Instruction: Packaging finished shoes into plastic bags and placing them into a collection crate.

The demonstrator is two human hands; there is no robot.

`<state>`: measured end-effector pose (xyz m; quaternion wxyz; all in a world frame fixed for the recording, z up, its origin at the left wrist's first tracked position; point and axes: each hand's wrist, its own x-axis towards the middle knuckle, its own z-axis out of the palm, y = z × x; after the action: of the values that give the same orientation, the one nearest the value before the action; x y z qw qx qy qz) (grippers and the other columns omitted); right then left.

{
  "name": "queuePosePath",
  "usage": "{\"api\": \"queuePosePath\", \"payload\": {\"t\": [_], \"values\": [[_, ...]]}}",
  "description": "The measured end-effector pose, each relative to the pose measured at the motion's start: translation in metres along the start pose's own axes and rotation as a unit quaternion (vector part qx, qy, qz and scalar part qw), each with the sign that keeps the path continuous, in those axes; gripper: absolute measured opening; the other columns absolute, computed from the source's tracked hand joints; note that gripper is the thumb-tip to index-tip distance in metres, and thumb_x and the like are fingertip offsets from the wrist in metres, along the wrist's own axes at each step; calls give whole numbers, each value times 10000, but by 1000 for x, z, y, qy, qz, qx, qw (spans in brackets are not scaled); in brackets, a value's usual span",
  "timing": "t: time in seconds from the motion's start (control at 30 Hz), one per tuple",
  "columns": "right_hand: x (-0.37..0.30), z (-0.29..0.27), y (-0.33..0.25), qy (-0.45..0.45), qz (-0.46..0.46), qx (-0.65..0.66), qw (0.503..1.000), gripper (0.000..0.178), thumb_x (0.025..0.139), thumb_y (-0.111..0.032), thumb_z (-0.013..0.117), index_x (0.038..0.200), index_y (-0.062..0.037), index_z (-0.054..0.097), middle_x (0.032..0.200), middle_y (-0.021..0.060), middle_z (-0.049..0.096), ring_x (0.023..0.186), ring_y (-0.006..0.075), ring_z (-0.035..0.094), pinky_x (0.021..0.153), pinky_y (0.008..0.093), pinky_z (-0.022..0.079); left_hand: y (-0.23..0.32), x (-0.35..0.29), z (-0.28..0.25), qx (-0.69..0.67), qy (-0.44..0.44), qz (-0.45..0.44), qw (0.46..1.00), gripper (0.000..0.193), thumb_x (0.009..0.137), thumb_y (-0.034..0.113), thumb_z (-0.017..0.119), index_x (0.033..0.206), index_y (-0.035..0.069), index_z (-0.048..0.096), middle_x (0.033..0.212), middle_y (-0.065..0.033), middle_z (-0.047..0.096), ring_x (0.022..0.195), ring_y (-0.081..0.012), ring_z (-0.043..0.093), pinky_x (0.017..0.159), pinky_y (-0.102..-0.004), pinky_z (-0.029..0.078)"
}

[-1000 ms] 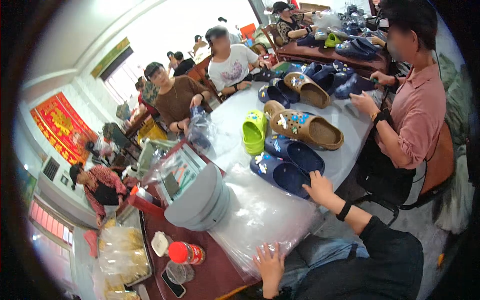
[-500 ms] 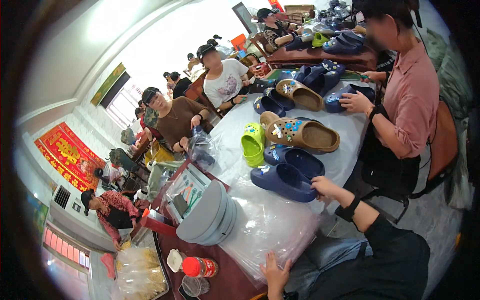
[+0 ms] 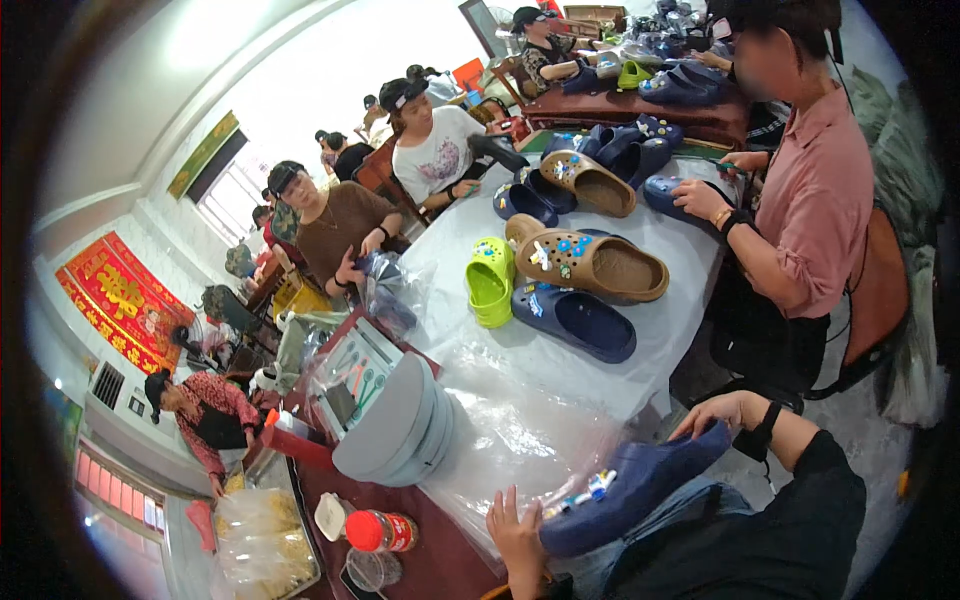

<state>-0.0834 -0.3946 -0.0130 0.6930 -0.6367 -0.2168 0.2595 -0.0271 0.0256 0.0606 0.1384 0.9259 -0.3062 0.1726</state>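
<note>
A dark blue clog with white and blue charms on its toe is held over my lap, sole partly turned toward me. My right hand grips it by the heel end. At its toe end is my left hand, fingers stretched out and apart, lying next to the clog and over the edge of the clear plastic bags. Farther up the table stand another dark blue clog, a large brown clog with charms, and a lime green clog.
A stack of grey rounded pads stands left of the bags, near a red-lidded jar. More clogs lie farther back. A co-worker in a pink shirt handles a blue clog on the right; other people sit across the table.
My right hand has lifted the nearest blue clog off the table and brought it toward me, over my lap. My left hand has shifted slightly left beside its toe.
</note>
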Motion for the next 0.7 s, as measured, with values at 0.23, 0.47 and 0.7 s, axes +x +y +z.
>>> {"api": "queuePosePath", "payload": {"t": [0.23, 0.47, 0.7], "values": [[-26, 57, 5, 2, 279, 416, 866, 556, 814, -14, 560, 1345, 39, 406, 1316, 106, 513, 1096, 171, 563, 911, 276, 450, 14, 23, -14, -322, 92, -199, 921, 264, 871, 78, 602, 1129, 38, 640, 1100, -168, 645, 980, -268, 640, 838, -326, 483], [-30, 92, 32, -78, 248, 423, 868, 681, 846, -149, 596, 1427, -32, 260, 1200, 86, 566, 877, 141, 630, 591, 262, 536, 14, 21, -24, -496, 89, -320, 802, 298, 936, 127, 520, 1190, -14, 587, 1170, -148, 619, 1083, -198, 576, 935, -292, 425], [-11, 103, -1, -35, 238, 386, 891, 564, 824, -179, 650, 1293, 53, 437, 1232, 170, 546, 1088, 233, 562, 883, 333, 483, 17, 19, -23, -281, 180, -210, 919, 303, 923, 26, 481, 1210, -9, 572, 1244, -184, 565, 1150, -257, 554, 950, -327, 427]]}}
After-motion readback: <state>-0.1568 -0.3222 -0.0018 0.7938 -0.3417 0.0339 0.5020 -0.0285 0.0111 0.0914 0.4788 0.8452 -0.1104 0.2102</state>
